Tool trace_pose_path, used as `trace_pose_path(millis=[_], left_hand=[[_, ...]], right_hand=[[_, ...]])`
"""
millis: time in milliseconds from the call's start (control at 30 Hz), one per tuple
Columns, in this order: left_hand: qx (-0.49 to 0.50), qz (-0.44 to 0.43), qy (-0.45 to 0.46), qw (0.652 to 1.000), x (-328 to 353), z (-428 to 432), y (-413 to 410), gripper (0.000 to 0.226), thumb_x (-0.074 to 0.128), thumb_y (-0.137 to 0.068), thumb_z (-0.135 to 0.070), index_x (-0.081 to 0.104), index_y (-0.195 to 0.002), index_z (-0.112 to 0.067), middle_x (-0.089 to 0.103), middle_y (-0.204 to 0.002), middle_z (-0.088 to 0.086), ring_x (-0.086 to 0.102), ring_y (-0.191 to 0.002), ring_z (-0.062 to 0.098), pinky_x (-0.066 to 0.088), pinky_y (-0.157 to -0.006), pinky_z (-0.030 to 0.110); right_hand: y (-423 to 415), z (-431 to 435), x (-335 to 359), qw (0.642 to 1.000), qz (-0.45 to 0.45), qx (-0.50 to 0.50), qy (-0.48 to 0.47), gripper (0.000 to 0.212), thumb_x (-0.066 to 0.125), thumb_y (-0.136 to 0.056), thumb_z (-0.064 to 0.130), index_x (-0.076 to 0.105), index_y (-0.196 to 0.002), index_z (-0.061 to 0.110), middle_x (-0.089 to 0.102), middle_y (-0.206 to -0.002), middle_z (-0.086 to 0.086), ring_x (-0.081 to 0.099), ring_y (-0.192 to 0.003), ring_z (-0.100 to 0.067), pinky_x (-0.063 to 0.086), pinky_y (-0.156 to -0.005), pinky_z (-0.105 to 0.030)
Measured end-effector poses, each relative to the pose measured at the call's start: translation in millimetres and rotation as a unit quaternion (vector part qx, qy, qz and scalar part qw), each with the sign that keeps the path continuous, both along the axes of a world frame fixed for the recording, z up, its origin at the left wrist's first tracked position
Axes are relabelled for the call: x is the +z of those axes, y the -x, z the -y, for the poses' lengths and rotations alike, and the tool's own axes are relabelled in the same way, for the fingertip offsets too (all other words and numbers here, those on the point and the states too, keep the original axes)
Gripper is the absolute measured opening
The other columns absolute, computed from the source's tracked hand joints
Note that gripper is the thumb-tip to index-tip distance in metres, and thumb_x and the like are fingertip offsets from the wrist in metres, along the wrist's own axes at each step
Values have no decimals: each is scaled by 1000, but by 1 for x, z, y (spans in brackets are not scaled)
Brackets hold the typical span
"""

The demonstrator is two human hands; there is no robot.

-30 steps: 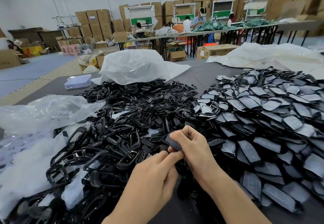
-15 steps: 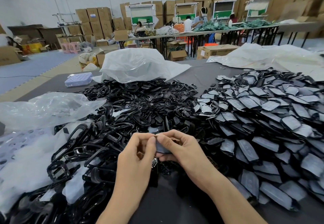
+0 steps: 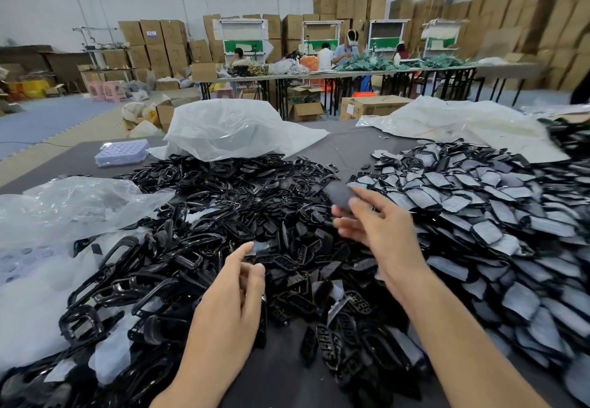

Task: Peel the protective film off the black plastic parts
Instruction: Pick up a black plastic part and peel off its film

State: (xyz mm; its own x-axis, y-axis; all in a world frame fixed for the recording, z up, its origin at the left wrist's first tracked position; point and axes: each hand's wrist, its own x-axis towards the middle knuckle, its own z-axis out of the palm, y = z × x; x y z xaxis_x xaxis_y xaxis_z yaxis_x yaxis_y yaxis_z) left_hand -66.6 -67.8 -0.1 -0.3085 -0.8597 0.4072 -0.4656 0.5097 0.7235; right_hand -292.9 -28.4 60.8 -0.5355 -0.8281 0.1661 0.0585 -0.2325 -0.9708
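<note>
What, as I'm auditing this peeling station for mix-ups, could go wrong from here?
1. The right hand holds a blurred dark plastic part near where the pile of bare black plastic parts meets the pile of film-covered black parts. A loose toss could land it in the wrong pile.
2. Several peeled film scraps lie among the bare parts, so some may get packed along with them.

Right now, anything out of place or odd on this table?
Nothing damaged or spilled. One oddity: pale film scraps lie mixed into the pile of bare black parts at centre front, not set aside. The part in the right hand is too blurred to judge.
</note>
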Motion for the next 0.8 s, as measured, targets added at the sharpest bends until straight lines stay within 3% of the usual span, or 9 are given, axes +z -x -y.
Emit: trace_pose_path(millis=[67,167,267,367,433,500,567,667,800], left_hand=[[-19,104,66,992,-2,-5,1,46,31,-96,-60,35,-140,-46,55,-108,-28,58,-95,-3,46,-76,16],[-38,263,131,955,-7,-8,4,61,25,-95,-64,39,-147,-33,49,-132,-16,49,-122,9,41,-103,29],[-9,362,140,922,-9,-5,2,71,25,-90,-69,49,-145,-30,51,-143,-3,49,-133,22,37,-112,40],[24,369,163,915,-11,5,0,54,48,-93,-60,63,-132,-26,62,-131,1,59,-123,26,46,-105,42],[35,342,174,923,-12,12,0,39,72,-85,-47,71,-116,-23,68,-117,1,65,-111,27,52,-95,42],[41,327,193,924,-15,15,1,29,81,-78,-39,73,-101,-21,68,-100,-2,67,-97,26,55,-83,40],[42,325,213,920,-17,17,1,26,83,-77,-36,72,-94,-20,66,-92,-3,65,-89,24,55,-76,38],[47,300,237,923,-19,19,-1,22,79,-79,-35,70,-91,-19,63,-86,-3,64,-83,23,54,-72,37],[52,266,244,931,-15,17,-2,30,46,-87,-44,64,-87,-21,59,-81,-7,60,-81,20,52,-72,34]], right_hand=[[30,0,18,994,32,-97,39,54,61,-100,18,41,-150,14,77,-89,-13,75,-74,-19,59,-65,-22],[48,-1,23,986,56,-153,36,79,62,-100,25,13,-161,19,74,-93,-18,74,-68,-18,58,-61,-22],[30,-2,7,993,-16,-120,11,65,57,-102,28,24,-158,24,75,-93,-14,76,-72,-22,58,-61,-23],[-7,3,-15,987,-145,-62,-21,46,54,-103,26,43,-147,31,77,-91,0,75,-76,-14,61,-67,-27],[-31,9,-30,958,-279,-41,-51,40,54,-103,27,51,-141,36,75,-96,8,72,-83,-8,60,-79,-28],[-52,14,-45,915,-397,2,-70,40,53,-102,26,53,-141,34,69,-118,9,65,-104,-6,50,-97,-23],[-64,20,-58,871,-480,32,-99,40,50,-103,25,52,-143,29,59,-134,6,53,-120,-13,37,-104,-21],[-68,26,-65,851,-511,14,-117,36,48,-103,24,55,-138,28,59,-132,3,51,-118,-18,38,-103,-26],[-63,43,-59,839,-529,-39,-125,31,49,-102,23,60,-131,24,61,-122,-3,52,-111,-22,40,-101,-32]])
